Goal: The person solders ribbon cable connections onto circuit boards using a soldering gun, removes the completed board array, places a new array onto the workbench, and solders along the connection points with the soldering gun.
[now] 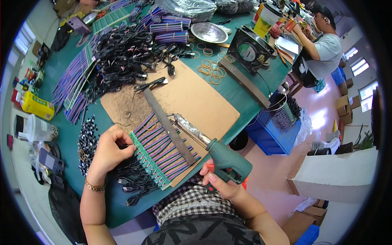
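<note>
My right hand (223,183) grips the green handle of a soldering gun (222,154), its foil-wrapped barrel pointing up-left over the work. My left hand (109,151) pinches the near end of a long green circuit strip (149,161) that lies on a brown board (196,98). A row of purple and black wires (163,143) runs from the strip under a flat metal bar (169,126). Black plugs (130,183) hang off the strip toward me.
A tangle of black cables (122,53) and bundles of purple wires (167,28) cover the green table (241,92). A black fan (249,49), rubber bands (210,67) and a metal dish (209,32) lie beyond. Another person (322,45) sits at the far right. A blue crate (277,130) stands on the floor.
</note>
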The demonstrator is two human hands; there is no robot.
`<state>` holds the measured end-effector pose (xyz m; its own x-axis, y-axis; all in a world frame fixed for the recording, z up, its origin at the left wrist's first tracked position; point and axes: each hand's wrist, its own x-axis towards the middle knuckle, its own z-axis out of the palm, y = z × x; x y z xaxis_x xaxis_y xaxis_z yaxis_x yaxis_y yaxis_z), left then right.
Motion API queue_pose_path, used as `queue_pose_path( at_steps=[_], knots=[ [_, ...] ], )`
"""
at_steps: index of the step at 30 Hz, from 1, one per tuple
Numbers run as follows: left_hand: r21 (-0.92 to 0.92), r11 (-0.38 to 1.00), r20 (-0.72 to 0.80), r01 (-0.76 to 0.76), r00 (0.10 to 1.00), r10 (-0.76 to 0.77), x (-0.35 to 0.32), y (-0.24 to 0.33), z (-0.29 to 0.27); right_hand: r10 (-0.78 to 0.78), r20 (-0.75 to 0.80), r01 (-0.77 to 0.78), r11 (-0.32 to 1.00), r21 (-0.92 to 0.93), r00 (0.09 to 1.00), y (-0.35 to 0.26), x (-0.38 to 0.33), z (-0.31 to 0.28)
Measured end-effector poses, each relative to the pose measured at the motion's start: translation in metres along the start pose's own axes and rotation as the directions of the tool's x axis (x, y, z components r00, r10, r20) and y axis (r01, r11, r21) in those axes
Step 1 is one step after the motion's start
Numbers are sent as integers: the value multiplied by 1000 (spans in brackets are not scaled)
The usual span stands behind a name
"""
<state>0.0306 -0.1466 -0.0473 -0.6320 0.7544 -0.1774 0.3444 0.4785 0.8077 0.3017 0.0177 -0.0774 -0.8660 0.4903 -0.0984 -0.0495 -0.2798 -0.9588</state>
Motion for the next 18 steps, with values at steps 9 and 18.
queue_pose_path(
  at_steps=[9, 18],
  knots=[
    [271, 948, -102, -170, 974, 204, 30, 12, -20, -131, -93, 135, 990, 37, 987, 0, -6, -25],
    [572, 777, -257, -264, 842, 475, 104, 11, -8, -190, -71, 193, 980, 41, 979, 3, -16, -31]
  ],
)
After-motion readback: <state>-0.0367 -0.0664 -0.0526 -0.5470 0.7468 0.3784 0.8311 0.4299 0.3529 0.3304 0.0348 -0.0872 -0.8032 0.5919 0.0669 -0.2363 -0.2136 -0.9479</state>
